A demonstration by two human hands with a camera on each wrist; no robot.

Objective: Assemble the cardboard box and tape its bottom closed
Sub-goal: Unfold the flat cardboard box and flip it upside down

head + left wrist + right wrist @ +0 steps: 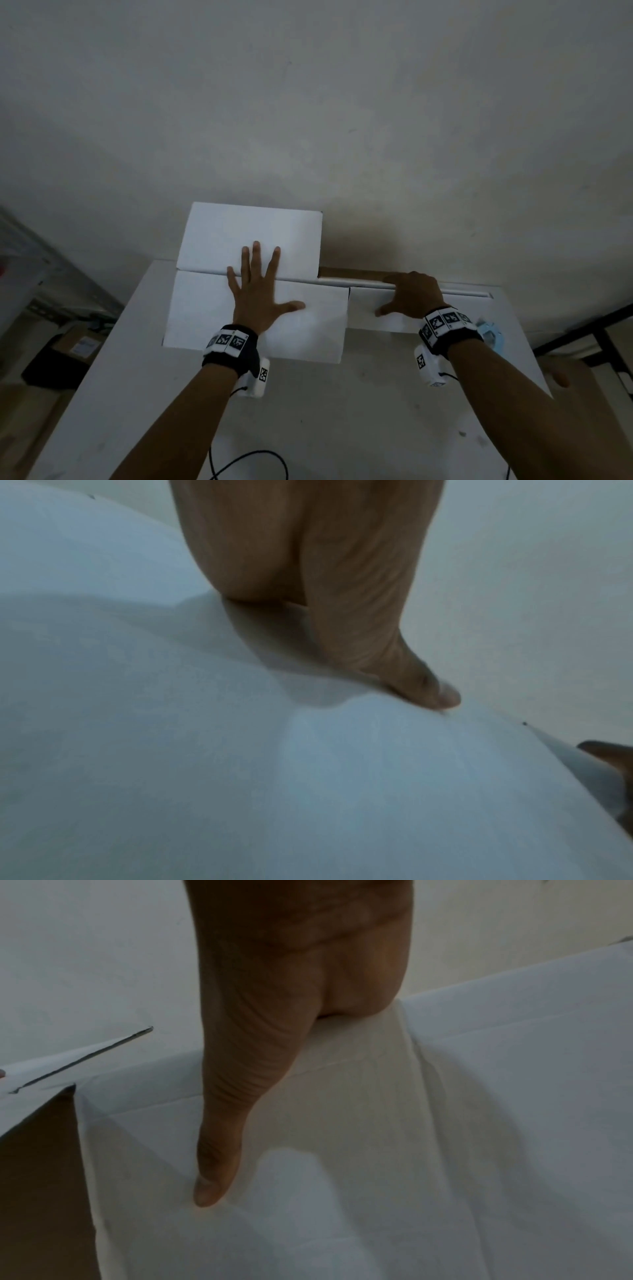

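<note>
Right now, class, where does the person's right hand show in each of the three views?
Head: right hand at centre-right, gripping the box along its far edge.
Left wrist: a brown sliver at the lower right edge, probably that hand.
Right wrist: top centre, thumb pointing down.
Shared landmark: the white box.

Both forearms are bare, each wrist wrapped in a black strap (230, 356) carrying a row of white tiles printed with black square markers (442, 320). A white camera housing (255, 378) with its own marker hangs beneath each wrist, trailing a thin black cable (250, 457).
</note>
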